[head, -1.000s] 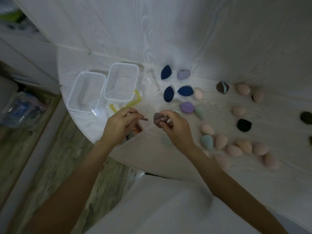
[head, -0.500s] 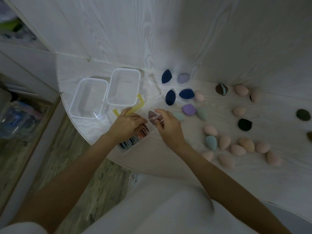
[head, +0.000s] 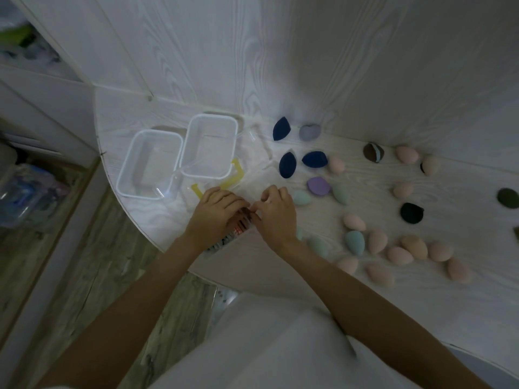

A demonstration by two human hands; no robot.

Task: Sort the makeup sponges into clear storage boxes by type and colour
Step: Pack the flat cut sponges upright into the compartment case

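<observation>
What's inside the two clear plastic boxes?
Nothing visible: both the left clear rectangular plastic box and the right one show bare bottoms, no sponges. Glare blurs their near corners.

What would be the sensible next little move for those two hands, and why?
Probably lift the right hand away and reach for the lilac sponge close beside it. Both hands, the left hand too, meet over a clear box at the table edge that shows coloured contents, so that drop seems finished, while two clear boxes and many loose sponges wait.
</observation>
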